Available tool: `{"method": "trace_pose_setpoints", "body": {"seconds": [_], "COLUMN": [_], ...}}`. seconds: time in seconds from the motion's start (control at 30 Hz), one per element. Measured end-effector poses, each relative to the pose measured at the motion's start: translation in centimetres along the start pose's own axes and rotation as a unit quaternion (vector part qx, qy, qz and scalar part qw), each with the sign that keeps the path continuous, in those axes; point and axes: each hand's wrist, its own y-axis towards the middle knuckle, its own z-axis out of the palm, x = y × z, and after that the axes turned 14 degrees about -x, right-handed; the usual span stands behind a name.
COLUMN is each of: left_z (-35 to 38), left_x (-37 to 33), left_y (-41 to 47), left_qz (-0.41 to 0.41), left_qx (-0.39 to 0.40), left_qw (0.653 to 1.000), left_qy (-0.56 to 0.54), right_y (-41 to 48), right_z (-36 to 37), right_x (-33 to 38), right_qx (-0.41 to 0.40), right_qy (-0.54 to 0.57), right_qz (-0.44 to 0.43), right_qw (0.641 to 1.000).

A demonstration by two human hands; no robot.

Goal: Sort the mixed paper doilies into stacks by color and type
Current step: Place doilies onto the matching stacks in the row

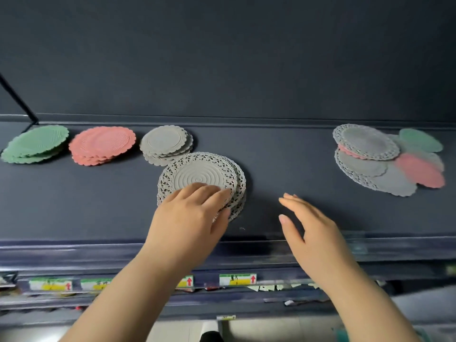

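Left hand [190, 213] rests flat on the lacy grey stack [204, 178]; right hand [311, 225], open and empty, is nearer the mixed pile [385, 159], which lies to its right.

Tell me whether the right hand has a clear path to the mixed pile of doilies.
Probably yes: the right hand is open and holds nothing, and only bare dark shelf lies between it and the mixed pile.
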Motion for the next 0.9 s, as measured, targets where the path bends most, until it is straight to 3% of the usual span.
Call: {"method": "trace_pose_setpoints", "body": {"seconds": [0.17, 0.37, 0.57, 0.9], "left_z": [1.7, 3.9, 6.0, 12.8], "left_x": [1.0, 0.1, -5.3, -18.5], "left_y": [2.9, 7.6, 11.1, 15.8], "left_qz": [0.004, 0.031, 0.084, 0.113], "left_qx": [-0.009, 0.004, -0.002, 0.005], "left_qw": [1.0, 0.999, 0.996, 0.993], "left_qy": [0.0, -0.001, -0.024, -0.039], "right_y": [2.9, 5.7, 6.9, 11.2], "right_z": [0.2, -1.8, -5.5, -13.0], "right_x": [-1.2, -4.4, -9.6, -22.0], "right_qx": [0.018, -0.036, -0.061, -0.025], "right_qy": [-0.016, 0.0, 0.0, -0.042], "right_qz": [0.005, 0.043, 0.077, 0.02], "right_qw": [1.0, 0.998, 0.995, 0.999]}}
